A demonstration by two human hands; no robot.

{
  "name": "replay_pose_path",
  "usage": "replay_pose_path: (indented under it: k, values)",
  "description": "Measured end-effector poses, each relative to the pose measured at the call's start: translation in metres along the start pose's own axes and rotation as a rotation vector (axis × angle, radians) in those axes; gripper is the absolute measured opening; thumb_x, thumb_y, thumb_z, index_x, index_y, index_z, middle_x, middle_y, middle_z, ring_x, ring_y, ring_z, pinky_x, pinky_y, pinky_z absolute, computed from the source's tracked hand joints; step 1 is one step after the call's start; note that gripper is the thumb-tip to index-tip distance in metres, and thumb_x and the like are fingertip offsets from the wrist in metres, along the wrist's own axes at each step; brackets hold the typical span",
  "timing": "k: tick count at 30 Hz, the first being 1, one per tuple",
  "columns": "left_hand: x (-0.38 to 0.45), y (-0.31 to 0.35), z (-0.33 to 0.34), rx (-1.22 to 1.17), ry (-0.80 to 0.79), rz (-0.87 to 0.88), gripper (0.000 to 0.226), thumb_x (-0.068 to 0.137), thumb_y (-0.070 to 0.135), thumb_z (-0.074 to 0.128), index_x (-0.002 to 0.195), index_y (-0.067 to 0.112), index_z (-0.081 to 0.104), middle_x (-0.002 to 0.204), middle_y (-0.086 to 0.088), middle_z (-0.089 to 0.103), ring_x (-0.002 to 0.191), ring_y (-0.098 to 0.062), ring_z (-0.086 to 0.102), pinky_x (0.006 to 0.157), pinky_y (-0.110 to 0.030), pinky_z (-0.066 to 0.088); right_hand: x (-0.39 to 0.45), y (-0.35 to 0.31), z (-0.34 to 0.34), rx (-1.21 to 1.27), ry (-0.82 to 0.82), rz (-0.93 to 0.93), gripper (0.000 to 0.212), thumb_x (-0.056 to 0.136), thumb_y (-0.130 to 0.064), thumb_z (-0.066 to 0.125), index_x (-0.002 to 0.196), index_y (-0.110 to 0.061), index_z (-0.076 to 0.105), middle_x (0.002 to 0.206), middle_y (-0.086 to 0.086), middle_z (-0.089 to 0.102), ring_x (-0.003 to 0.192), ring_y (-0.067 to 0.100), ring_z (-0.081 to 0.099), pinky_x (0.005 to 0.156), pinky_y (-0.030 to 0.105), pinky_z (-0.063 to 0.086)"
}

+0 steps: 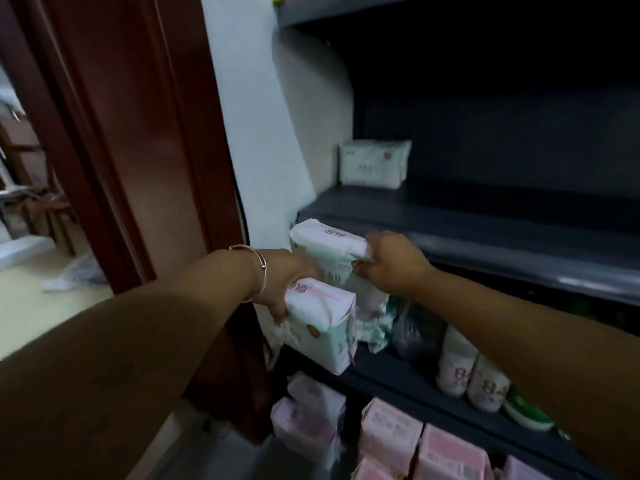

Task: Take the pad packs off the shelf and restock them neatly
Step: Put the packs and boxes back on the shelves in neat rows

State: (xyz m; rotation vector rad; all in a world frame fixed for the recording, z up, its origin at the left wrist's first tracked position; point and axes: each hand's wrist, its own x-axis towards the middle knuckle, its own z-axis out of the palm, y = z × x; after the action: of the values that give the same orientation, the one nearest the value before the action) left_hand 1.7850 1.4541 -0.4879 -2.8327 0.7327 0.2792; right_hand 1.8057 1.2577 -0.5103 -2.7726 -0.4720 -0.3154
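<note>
Two pad packs held in front of the dark shelf (485, 230), near the picture's middle. Upper pad pack (327, 247), white with mint and pink, tilted, pinched at its right end by the right hand (391, 265), fingers curled round the wrapper. Lower pad pack (322, 323), same colours, gripped from the left by the left hand (284, 282), thumb underneath at its left edge. Both hands closed on their packs, the two packs just beside each other, the upper one at 1 o'clock from the lower. Thin bangle (258, 271) on the left wrist.

At 1 o'clock from the hands, a single white pack (375, 162) standing upright at the back of the shelf board. At 4 o'clock, on the lower shelf level, crumpled wrappers (375, 327), a grey bag (415, 330), then white rolls (471, 372) lying side by side. At 6 o'clock, pink packs (391, 434) in rows at the bottom. At 10 o'clock, a reddish-brown door frame (145, 133) and a pale wall strip (249, 98) beside the shelf.
</note>
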Motion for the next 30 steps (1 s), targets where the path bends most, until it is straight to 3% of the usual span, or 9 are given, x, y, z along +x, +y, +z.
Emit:
replay_pose_path:
  k: [6, 12, 20, 30]
  values:
    - [0.019, -0.022, -0.081, 0.015, 0.133, -0.009, 0.065, 0.060, 0.022, 0.085, 0.118, 0.022, 0.054, 0.116, 0.001, 0.058, 0.105, -0.018, 0.055, 0.085, -0.023, 0.042, 0.051, 0.008, -0.070, 0.097, 0.146, 0.030, 0.040, 0.088, -0.031, 0.062, 0.117, -0.005, 0.054, 0.119, 0.014, 0.058, 0.103, 0.030, 0.057, 0.084, 0.036, 0.050]
    - [0.063, -0.045, -0.134, 0.020, 0.209, 0.003, 0.062, 0.061, 0.026, 0.084, 0.115, 0.023, 0.054, 0.109, 0.004, 0.057, 0.102, -0.018, 0.055, 0.090, -0.034, 0.047, 0.113, 0.031, -0.097, 0.071, 0.167, 0.042, 0.037, 0.087, -0.030, 0.063, 0.113, -0.004, 0.057, 0.115, 0.015, 0.060, 0.105, 0.030, 0.057, 0.086, 0.039, 0.049]
    - [0.133, -0.070, -0.159, 0.044, 0.234, 0.021, 0.050, 0.066, 0.024, 0.081, 0.107, 0.025, 0.052, 0.093, 0.007, 0.050, 0.087, -0.015, 0.049, 0.076, -0.025, 0.042, 0.177, 0.070, -0.084, 0.055, 0.171, 0.027, 0.043, 0.088, -0.026, 0.062, 0.125, -0.006, 0.055, 0.124, 0.014, 0.060, 0.112, 0.029, 0.056, 0.092, 0.034, 0.046]
    - [0.190, -0.091, -0.159, 0.064, 0.208, 0.031, 0.056, 0.065, 0.024, 0.081, 0.114, 0.023, 0.053, 0.110, 0.001, 0.057, 0.095, -0.016, 0.052, 0.078, -0.024, 0.042, 0.218, 0.106, -0.056, 0.057, 0.083, 0.089, 0.048, 0.089, -0.031, 0.059, 0.130, -0.008, 0.049, 0.132, 0.014, 0.051, 0.120, 0.028, 0.049, 0.097, 0.032, 0.042]
